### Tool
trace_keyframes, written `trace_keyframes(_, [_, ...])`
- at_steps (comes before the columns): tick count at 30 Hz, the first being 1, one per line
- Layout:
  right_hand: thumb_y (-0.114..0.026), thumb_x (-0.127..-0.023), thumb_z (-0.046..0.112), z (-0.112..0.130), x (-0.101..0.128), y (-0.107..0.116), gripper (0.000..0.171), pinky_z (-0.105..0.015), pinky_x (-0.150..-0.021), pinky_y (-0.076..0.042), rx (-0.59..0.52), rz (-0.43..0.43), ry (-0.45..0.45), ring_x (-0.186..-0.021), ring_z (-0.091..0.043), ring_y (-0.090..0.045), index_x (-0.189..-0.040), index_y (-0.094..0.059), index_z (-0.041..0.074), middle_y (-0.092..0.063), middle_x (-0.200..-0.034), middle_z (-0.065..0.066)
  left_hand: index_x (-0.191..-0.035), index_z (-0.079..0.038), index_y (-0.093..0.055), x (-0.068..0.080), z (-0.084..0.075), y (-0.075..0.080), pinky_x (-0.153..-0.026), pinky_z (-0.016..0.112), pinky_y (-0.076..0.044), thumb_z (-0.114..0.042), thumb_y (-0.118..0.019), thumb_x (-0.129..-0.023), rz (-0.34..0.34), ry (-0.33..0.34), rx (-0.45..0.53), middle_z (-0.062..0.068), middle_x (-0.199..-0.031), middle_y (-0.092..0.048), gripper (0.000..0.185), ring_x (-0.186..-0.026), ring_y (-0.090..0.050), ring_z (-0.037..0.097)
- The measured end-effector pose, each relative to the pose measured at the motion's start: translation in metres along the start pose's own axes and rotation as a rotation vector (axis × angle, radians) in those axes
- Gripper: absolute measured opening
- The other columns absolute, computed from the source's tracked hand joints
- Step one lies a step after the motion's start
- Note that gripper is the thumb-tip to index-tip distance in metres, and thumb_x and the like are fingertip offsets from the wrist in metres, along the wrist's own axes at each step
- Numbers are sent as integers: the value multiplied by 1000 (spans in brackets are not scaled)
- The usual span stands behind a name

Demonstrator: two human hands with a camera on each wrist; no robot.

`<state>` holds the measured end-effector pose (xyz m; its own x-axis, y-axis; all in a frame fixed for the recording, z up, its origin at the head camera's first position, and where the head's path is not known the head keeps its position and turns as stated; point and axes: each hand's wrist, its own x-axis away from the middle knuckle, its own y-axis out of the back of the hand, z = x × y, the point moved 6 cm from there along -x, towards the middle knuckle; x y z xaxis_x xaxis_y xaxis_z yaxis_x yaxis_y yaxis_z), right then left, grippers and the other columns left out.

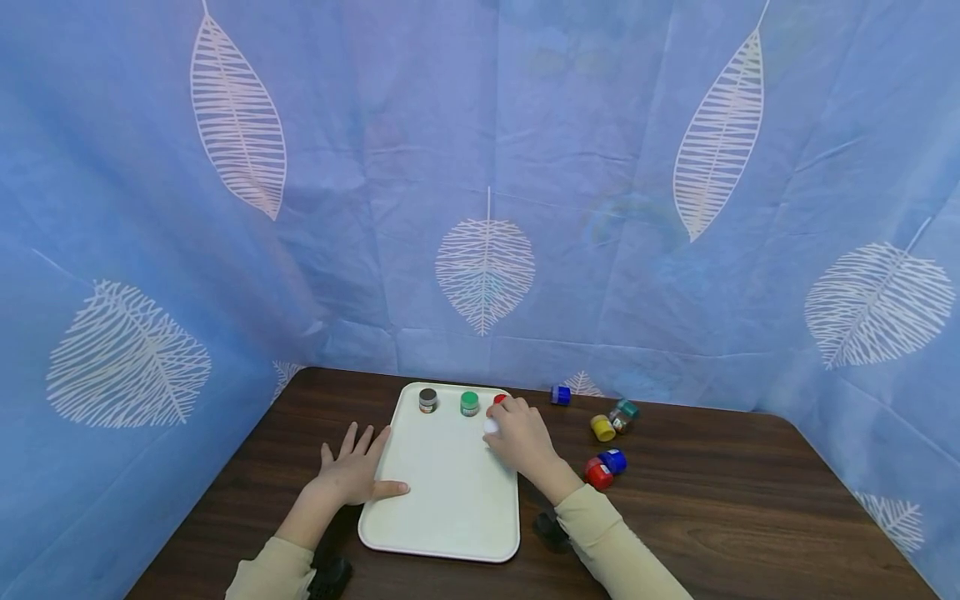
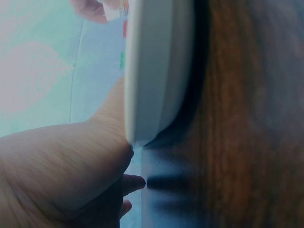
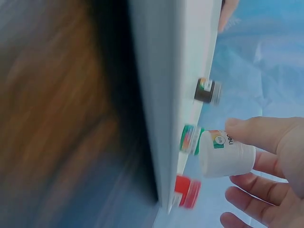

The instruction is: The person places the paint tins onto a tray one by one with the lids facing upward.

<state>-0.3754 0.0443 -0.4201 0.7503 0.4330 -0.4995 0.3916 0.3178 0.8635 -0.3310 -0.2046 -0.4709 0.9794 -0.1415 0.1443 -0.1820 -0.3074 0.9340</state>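
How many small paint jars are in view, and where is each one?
9. On the tray: black jar, green jar, red jar. White jar in the right hand. On the table: blue, yellow, teal, red, blue. Others may be hidden.

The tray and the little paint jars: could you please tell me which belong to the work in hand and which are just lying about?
In hand: white tray, white jar in right hand, black jar, green jar, red jar, left hand.
Lying about: yellow jar, blue jar.
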Motion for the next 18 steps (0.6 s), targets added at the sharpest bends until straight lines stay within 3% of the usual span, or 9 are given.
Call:
trace_keyframes(9, [-82, -74, 29, 21, -14, -12, 31, -39, -66, -50, 30, 8, 83, -86, -23, -61, -98, -73, 12, -65, -91, -5, -156, -11, -20, -4, 1, -2, -105, 80, -4, -70, -66, -77, -3, 1, 5, 25, -160, -20, 109, -149, -2, 48])
trace_keyframes(18, [-81, -76, 29, 23, -23, -15, 27, -38, -69, -50, 17, 75, 71, -84, -23, -59, -96, -72, 13, -63, -90, -4, -156, -10, -21, 0, 1, -1, -105, 81, -5, -69, -68, -76, 3, 6, -1, 26, -159, -21, 110, -149, -4, 49])
